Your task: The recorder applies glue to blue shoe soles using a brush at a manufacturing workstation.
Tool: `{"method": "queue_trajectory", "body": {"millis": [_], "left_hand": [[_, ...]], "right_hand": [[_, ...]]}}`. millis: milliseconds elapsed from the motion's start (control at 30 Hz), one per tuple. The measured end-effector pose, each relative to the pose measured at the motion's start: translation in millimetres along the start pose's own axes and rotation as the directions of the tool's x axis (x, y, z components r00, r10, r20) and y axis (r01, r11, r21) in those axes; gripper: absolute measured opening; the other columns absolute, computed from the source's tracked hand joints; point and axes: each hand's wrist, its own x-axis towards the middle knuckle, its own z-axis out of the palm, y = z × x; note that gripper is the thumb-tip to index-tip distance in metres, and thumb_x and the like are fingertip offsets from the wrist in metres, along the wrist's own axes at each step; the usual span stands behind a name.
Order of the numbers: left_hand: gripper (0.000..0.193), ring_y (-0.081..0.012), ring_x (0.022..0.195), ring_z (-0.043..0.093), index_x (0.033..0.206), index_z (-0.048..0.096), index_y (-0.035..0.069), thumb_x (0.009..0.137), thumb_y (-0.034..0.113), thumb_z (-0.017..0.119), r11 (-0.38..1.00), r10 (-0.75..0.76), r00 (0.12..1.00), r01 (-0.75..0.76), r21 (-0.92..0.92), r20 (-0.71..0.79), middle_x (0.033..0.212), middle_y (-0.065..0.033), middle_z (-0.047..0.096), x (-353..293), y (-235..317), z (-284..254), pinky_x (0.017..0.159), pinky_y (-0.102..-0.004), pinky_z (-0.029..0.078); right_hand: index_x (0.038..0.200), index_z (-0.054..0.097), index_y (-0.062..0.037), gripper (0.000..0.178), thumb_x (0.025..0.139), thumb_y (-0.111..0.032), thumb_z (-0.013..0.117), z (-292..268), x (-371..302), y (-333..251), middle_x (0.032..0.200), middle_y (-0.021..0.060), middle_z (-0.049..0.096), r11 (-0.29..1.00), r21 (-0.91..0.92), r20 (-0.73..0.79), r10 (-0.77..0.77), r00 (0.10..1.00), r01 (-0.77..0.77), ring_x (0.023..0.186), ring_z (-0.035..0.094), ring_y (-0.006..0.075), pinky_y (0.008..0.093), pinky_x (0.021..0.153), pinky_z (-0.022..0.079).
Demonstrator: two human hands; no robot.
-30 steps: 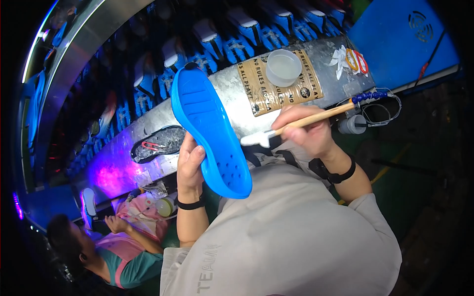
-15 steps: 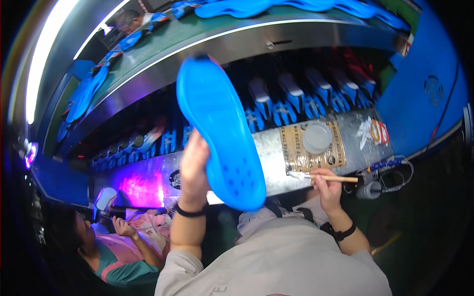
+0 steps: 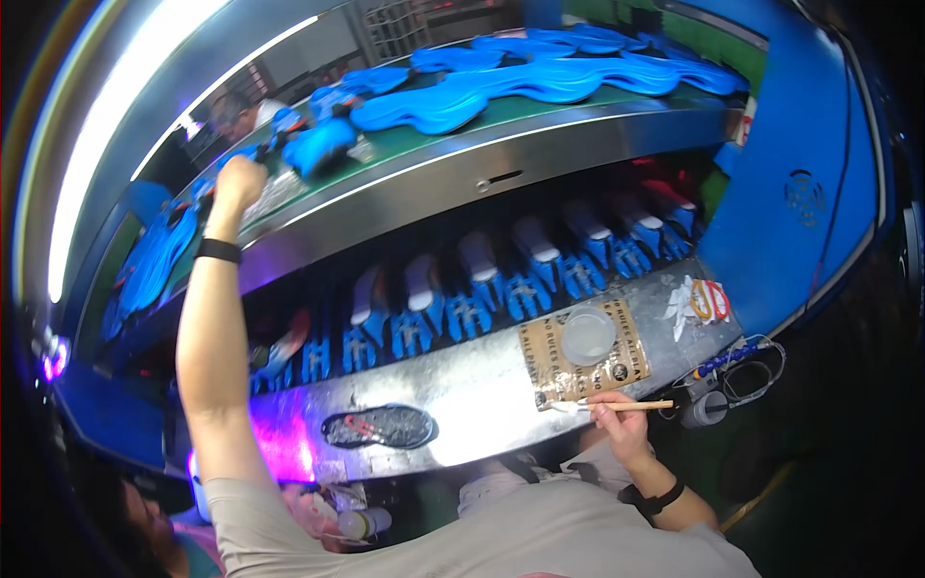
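Right hand (image 3: 624, 429) closed round brush (image 3: 647, 406) | left hand (image 3: 241, 181) near blue sole (image 3: 319, 148), grasp unclear | brush likely light | sole probably springy; grip rim

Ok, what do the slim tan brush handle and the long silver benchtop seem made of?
Slim tan brush handle: probably smooth wood, given its pale-brown colour. Long silver benchtop: likely shiny, scuffed metal, given its bright glare.

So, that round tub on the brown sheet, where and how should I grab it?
Probably by the outer wall just below the rim of the tub, with a grip across its width, coming from your near side. It is round, stands upright and open-topped, and shows no handle; your right hand is close on that side, though holding a brush.
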Motion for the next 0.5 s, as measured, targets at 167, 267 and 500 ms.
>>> {"method": "queue_trajectory", "body": {"millis": [167, 267, 500], "left_hand": [[0.033, -0.0469, 0.098, 0.069, 0.098, 0.072, -0.006, 0.089, 0.022, 0.058, 0.956, 0.104, 0.995, -0.1, 0.277, 0.002, 0.103, -0.0325, 0.069, 81.3, -100.1, 42.8, 0.085, -0.0517, 0.056], [0.033, -0.0511, 0.113, 0.057, 0.104, 0.065, -0.008, 0.089, 0.02, 0.056, 0.917, 0.267, 0.962, -0.272, 0.292, 0.057, 0.117, -0.037, 0.061, 122.8, -111.6, 78.0, 0.099, -0.0562, 0.046], [0.043, -0.0386, 0.099, 0.068, 0.128, 0.06, 0.002, 0.093, 0.027, 0.061, 0.797, 0.432, 0.898, -0.421, 0.433, 0.078, 0.113, -0.025, 0.07, 164.2, -117.6, 102.0, 0.087, -0.0435, 0.054]], "right_hand": [[0.112, 0.068, -0.0008, 0.017, 0.097, -0.009, 0.064, 4.2, 3.6, 6.9, 0.09, 0.0, 0.065, 0.998, 0.065, 0.038, 0.019, 0.999, -0.022, 0.078, 0.056, 0.0062, 0.0209, 0.07, 0.046], [0.114, 0.069, -0.0025, 0.018, 0.098, -0.009, 0.062, 2.2, 8.7, -1.2, 0.09, -0.002, 0.065, 0.997, -0.061, 0.071, 0.061, 0.996, -0.057, 0.081, 0.056, 0.0046, 0.0213, 0.072, 0.046], [0.112, 0.069, -0.0018, 0.016, 0.098, -0.008, 0.062, 1.3, 15.5, 1.0, 0.09, -0.0003, 0.066, 0.997, -0.065, -0.004, 0.033, 0.999, -0.033, 0.082, 0.058, 0.0048, 0.0216, 0.073, 0.047]]}}
